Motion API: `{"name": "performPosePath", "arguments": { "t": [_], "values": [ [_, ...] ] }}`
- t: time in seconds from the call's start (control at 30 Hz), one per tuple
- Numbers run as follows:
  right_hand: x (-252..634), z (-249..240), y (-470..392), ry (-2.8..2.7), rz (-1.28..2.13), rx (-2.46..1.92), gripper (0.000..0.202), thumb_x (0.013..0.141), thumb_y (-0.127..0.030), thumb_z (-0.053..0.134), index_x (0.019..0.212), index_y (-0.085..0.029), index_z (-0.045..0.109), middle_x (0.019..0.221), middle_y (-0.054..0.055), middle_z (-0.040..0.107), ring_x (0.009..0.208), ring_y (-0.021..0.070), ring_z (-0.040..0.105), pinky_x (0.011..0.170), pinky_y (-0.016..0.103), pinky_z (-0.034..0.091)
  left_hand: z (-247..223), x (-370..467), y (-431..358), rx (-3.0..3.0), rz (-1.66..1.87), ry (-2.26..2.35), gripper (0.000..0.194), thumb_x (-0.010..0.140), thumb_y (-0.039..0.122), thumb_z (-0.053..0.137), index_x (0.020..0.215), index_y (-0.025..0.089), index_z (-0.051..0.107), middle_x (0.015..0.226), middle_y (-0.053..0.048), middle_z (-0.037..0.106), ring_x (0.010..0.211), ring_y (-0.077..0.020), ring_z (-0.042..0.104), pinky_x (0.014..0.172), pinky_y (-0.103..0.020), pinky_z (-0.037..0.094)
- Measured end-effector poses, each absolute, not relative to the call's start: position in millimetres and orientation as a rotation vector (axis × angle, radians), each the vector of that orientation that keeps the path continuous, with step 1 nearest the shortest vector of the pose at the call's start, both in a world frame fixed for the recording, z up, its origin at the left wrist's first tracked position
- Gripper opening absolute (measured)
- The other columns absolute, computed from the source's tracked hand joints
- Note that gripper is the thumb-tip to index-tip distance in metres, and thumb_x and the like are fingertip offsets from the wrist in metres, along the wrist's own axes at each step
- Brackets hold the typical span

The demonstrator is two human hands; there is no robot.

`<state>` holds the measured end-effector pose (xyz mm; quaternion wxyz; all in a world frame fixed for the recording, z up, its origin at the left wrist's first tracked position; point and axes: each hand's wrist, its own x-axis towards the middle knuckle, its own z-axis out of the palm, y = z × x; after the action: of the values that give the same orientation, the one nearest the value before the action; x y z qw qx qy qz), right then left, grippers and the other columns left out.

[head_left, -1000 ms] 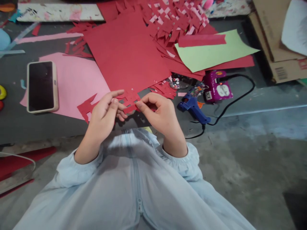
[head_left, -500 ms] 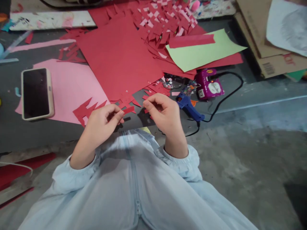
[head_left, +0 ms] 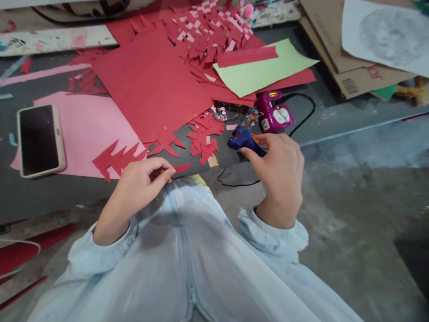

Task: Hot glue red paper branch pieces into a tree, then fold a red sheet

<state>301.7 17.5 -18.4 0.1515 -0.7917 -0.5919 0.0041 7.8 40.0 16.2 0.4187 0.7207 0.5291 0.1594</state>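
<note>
Left hand (head_left: 138, 184) pinches red strip (head_left: 182, 167) near centre, right hand (head_left: 282, 166) grasps blue glue gun (head_left: 241, 138); lifting it likely calls for slack in black cord (head_left: 236, 185).

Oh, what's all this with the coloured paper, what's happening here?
Someone is doing papercraft at a dark table. Their left hand pinches a small red paper strip, while their right hand has hold of a blue glue gun. Beside the glue gun sits a purple power adapter with a black cord. Cut red paper pieces lie between the hands and a large red sheet, and a phone rests partly on pink paper.
</note>
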Motion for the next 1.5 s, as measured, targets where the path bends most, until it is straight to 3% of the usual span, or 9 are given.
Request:
{"name": "performPosePath", "arguments": {
  "t": [0.2, 0.5, 0.7, 0.97, 1.13, 1.3, 1.5],
  "values": [
    [306, -32, 23, -1.708, -0.008, -2.217, 0.029, 0.086, -0.038, 0.059, 0.105, -0.017, 0.066, 0.096, 0.014, 0.063, 0.088, 0.029, 0.057, 0.083, 0.046, 0.047, 16, 8, 33, 1.891, 0.404, 1.277, 0.023, 0.091, 0.039, 0.055, 0.079, 0.023, 0.066, 0.069, 0.004, 0.07, 0.057, -0.0104, 0.058, 0.055, -0.022, 0.039],
    [309, -35, 30, -1.755, 0.043, -2.316, 0.045, 0.086, -0.036, 0.06, 0.123, -0.011, 0.061, 0.108, 0.021, 0.059, 0.101, 0.036, 0.058, 0.089, 0.052, 0.045, 19, 6, 26, 1.928, 0.395, 1.25, 0.024, 0.093, 0.038, 0.051, 0.081, 0.023, 0.066, 0.072, 0.003, 0.072, 0.061, -0.0112, 0.062, 0.056, -0.023, 0.04],
    [306, -32, 31, -1.846, 0.051, -2.345, 0.038, 0.088, -0.032, 0.057, 0.118, -0.009, 0.061, 0.104, 0.021, 0.062, 0.099, 0.0349, 0.058, 0.089, 0.049, 0.046, 21, 5, 24, 1.943, 0.405, 1.255, 0.024, 0.093, 0.037, 0.051, 0.081, 0.023, 0.066, 0.071, 0.004, 0.072, 0.06, -0.0107, 0.061, 0.057, -0.023, 0.041],
    [303, -25, 11, -1.8, 0.023, -2.173, 0.034, 0.089, -0.036, 0.052, 0.116, -0.015, 0.06, 0.104, 0.017, 0.063, 0.1, 0.0333, 0.058, 0.087, 0.048, 0.047, 22, 3, 23, 1.959, 0.436, 1.258, 0.023, 0.093, 0.037, 0.052, 0.08, 0.023, 0.065, 0.068, 0.005, 0.069, 0.056, -0.0095, 0.057, 0.054, -0.022, 0.038],
    [291, -6, -7, -1.769, 0.207, -1.96, 0.034, 0.09, -0.038, 0.052, 0.119, -0.022, 0.055, 0.112, 0.013, 0.066, 0.103, 0.0295, 0.062, 0.086, 0.044, 0.05, 21, 5, 23, 1.981, 0.428, 1.26, 0.025, 0.095, 0.038, 0.047, 0.081, 0.023, 0.062, 0.07, 0.004, 0.07, 0.055, -0.0102, 0.058, 0.052, -0.022, 0.037],
    [268, -4, -14, -1.756, 0.678, -1.698, 0.041, 0.092, -0.043, 0.051, 0.128, -0.024, 0.041, 0.11, 0.011, 0.07, 0.095, 0.0254, 0.069, 0.078, 0.04, 0.053, 17, 7, 20, 1.823, 0.626, 1.294, 0.024, 0.096, 0.035, 0.046, 0.116, 0.025, 0.058, 0.071, 0.005, 0.072, 0.061, -0.0118, 0.066, 0.064, -0.023, 0.048],
    [238, -18, -1, -1.748, 0.886, -1.481, 0.04, 0.092, -0.041, 0.054, 0.125, -0.024, 0.04, 0.112, 0.01, 0.068, 0.093, 0.0229, 0.067, 0.077, 0.039, 0.053, 5, 4, 24, 1.792, 0.732, 1.482, 0.019, 0.094, 0.033, 0.048, 0.101, 0.024, 0.064, 0.078, 0.002, 0.075, 0.066, -0.0131, 0.069, 0.067, -0.024, 0.05]
  ]
}}
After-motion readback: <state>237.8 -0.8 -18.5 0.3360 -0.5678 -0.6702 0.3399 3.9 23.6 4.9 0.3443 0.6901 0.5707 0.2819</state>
